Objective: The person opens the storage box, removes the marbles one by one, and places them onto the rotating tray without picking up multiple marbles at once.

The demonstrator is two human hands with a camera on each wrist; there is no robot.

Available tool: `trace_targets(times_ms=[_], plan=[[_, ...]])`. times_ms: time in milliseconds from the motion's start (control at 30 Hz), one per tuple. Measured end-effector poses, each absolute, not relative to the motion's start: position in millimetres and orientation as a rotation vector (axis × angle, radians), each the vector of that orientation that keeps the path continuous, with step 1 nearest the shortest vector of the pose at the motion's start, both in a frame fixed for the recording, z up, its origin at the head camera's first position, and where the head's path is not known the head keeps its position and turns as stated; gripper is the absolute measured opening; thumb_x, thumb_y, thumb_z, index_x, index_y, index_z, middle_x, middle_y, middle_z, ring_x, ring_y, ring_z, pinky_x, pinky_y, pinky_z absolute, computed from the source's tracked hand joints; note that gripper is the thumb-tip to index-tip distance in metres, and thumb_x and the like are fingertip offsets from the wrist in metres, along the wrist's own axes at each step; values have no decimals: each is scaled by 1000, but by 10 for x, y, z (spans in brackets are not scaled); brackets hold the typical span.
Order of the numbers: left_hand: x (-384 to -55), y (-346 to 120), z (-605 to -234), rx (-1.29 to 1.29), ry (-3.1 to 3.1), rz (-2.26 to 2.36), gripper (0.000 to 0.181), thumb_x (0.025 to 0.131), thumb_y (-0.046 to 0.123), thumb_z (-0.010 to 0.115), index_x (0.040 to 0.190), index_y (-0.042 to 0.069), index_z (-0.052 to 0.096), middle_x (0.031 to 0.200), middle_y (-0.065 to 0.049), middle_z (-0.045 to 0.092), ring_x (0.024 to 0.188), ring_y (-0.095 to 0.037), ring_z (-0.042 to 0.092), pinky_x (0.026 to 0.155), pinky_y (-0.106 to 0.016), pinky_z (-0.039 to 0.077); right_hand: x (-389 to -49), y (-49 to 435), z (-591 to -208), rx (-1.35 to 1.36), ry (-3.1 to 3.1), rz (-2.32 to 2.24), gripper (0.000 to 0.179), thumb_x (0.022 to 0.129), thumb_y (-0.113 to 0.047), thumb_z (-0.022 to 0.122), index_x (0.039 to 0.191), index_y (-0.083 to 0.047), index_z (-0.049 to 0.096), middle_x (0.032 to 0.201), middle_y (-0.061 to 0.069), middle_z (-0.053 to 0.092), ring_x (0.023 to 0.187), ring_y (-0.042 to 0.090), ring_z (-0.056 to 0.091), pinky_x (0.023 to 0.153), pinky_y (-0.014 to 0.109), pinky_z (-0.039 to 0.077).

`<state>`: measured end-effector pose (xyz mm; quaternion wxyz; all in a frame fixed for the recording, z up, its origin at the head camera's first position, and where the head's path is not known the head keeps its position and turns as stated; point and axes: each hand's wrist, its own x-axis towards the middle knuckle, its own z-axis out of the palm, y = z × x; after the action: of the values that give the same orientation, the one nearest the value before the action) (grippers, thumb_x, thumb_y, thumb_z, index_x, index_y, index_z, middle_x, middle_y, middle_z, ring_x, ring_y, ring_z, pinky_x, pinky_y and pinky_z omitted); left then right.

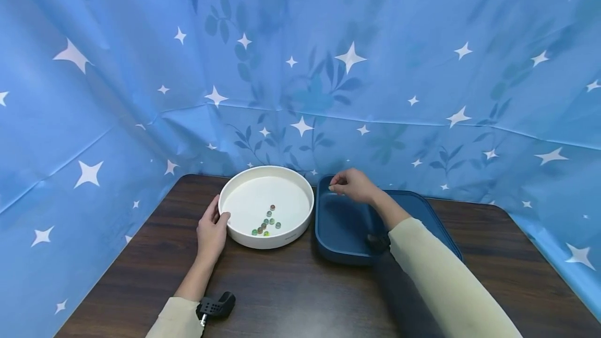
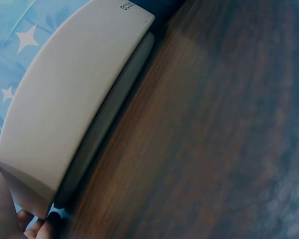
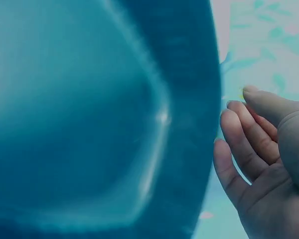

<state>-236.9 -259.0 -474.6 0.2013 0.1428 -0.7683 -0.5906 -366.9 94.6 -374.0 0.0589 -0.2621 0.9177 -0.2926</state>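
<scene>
My left hand (image 1: 212, 229) grips the left side of a round white tray (image 1: 251, 192), thumb over the rim and fingers against the outside. In the left wrist view the tray's pale wall (image 2: 74, 84) rises above a grey base (image 2: 109, 119). Several small glass marbles (image 1: 272, 221), greenish and brownish, lie towards the tray's front. Over the back left corner of a dark blue tray (image 1: 340, 223), my right hand (image 1: 353, 184) has thumb and forefinger pinched together. A tiny yellow-green bit of a marble (image 3: 242, 93) shows at those fingertips, mostly hidden; the other fingers curve loosely.
Both trays stand side by side on a dark wooden table (image 1: 291, 296), close to its back edge. A blue curtain (image 1: 300, 77) with white stars hangs right behind. My right forearm crosses the blue tray, and each wrist wears a black camera (image 1: 217, 305).
</scene>
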Motion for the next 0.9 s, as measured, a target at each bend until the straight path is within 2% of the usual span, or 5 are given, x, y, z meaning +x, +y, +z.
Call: trace_targets(times_ms=[233, 567, 800, 900], plan=[[-2343, -2613, -4724, 404, -2150, -1655, 61, 99, 14, 52, 158, 13, 37, 163, -11, 37, 148, -31, 41, 118, -46, 41, -3478, 645, -3545, -819, 2778, -950, 20, 98, -22, 65, 106, -5, 74, 99, 13, 75, 89, 24, 72, 73, 31, 61], [-2355, -2632, -4739, 420, -2164, -1645, 61, 99, 15, 52, 158, 14, 36, 164, -11, 36, 149, -31, 41, 119, -47, 41, -3194, 109, -3576, -716, 2705, -1090, 17, 97, -19, 66, 104, -5, 74, 94, 11, 73, 90, 31, 72, 68, 26, 60], [-2362, -2609, -4740, 413, -2159, -1643, 61, 99, 15, 52, 158, 13, 36, 163, -10, 37, 148, -30, 41, 119, -46, 41, -3119, -169, -3749, -583, 2697, -1154, 15, 96, -19, 68, 98, -6, 74, 85, 7, 72, 69, 16, 67, 61, 26, 57], [-2361, -2589, -4745, 404, -2158, -1656, 61, 99, 15, 52, 158, 13, 37, 163, -11, 37, 148, -30, 41, 118, -45, 42, -3126, -248, -3839, -587, 2703, -1120, 14, 96, -18, 68, 97, -5, 74, 84, 7, 72, 65, 13, 65, 59, 24, 55]])
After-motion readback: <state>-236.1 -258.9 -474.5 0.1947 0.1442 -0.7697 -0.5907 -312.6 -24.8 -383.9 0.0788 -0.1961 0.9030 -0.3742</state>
